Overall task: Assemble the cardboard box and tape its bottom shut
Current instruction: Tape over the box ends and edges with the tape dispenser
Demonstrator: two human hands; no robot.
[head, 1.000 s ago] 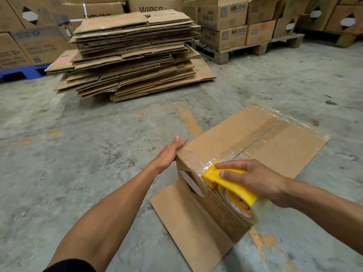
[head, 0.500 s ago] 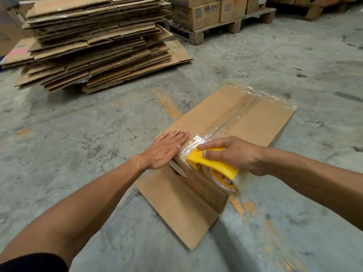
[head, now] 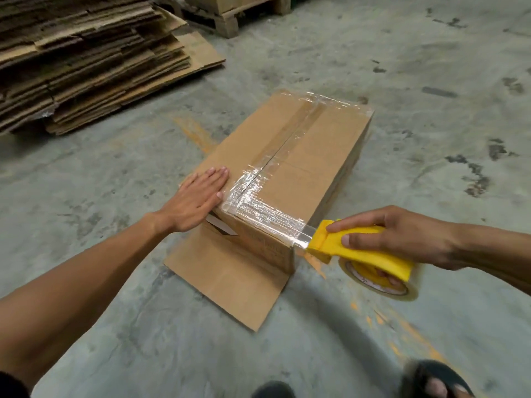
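A brown cardboard box point(head: 313, 156) stands upside down on the concrete floor, its bottom flaps closed and facing up. Clear tape point(head: 290, 136) runs along the centre seam and across the far edge. Another strip stretches along the near top edge to the yellow tape dispenser point(head: 356, 251), which my right hand point(head: 402, 234) grips just off the box's near right corner. My left hand point(head: 198, 196) lies flat, fingers together, on the near left corner of the box top. One loose flap point(head: 227, 280) lies flat on the floor in front of the box.
A tall stack of flattened cardboard point(head: 86, 58) lies on the floor at the far left. A wooden pallet point(head: 230, 18) with boxes stands behind it. Two sandalled feet point(head: 434, 380) show at the bottom edge. Bare concrete surrounds the box on the right.
My right hand has pulled the dispenser rightward along the near edge and off the box corner, laying a strip of tape. My left hand slid onto the box top and stays pressed there.
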